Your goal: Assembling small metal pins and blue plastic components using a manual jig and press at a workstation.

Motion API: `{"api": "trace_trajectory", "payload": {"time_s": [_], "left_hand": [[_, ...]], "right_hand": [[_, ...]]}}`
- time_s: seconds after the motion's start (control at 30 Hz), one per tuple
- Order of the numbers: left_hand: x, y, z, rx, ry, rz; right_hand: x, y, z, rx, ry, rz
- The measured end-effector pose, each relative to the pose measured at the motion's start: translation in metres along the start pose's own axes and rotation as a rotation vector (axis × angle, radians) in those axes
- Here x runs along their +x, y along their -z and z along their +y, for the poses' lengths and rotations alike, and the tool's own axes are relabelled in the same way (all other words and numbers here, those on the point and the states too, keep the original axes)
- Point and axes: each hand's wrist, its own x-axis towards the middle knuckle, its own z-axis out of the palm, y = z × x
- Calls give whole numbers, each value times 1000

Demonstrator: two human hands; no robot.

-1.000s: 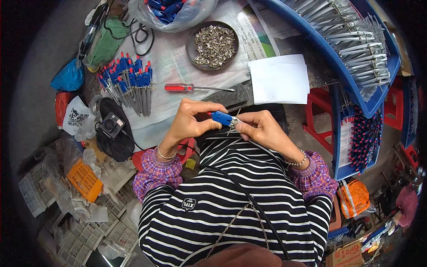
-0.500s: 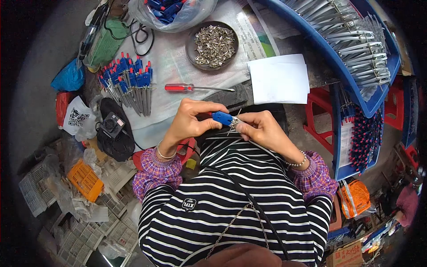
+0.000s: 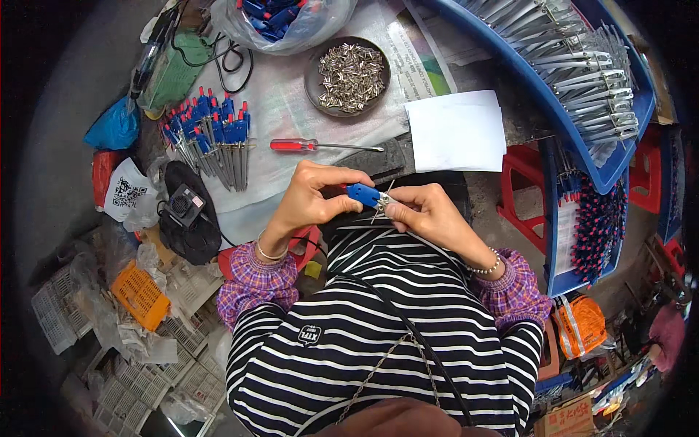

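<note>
Over my lap I hold a drawing compass (image 3: 363, 195) with a blue plastic head and metal parts. My left hand (image 3: 320, 195) pinches the blue head between thumb and fingers. With its fingers closed, my right hand (image 3: 426, 209) grips the metal end, where a thin rod sticks out crosswise; the legs are mostly hidden by the fingers. On the table beyond my hands lies a screwdriver (image 3: 294, 145) with a red handle. A round dark dish (image 3: 311, 86) of small metal fittings stands farther back. Left of it, several blue-headed compasses (image 3: 207, 131) with red tips lie bunched.
White paper sheets (image 3: 456, 135) lie right of the screwdriver. A blue tray (image 3: 524, 86) of metal legs fills the far right, above a blue crate (image 3: 563, 280) of red-and-blue parts. A clear bag (image 3: 328, 18) of blue heads sits at the back. A black fan-like device (image 3: 186, 207) is at left.
Both hands stay in almost the same place with the compass between them. The compass has shifted very slightly. Nothing has been let go or picked up.
</note>
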Motion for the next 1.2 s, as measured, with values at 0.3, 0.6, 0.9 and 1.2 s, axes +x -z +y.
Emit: {"api": "trace_trajectory", "payload": {"time_s": [0.3, 0.6, 0.9, 1.2], "left_hand": [[29, 32, 2, -118, 25, 54], [91, 33, -25, 676, -317, 436], [91, 42, -23, 465, -266, 482], [84, 48, -20, 215, -214, 464]], "right_hand": [[-13, -1, 9, 293, -149, -25], [-15, -3, 26, 70, -57, 162], [-13, -1, 17, 34, -44, 232], [-11, -1, 14, 78, -28, 241]]}}
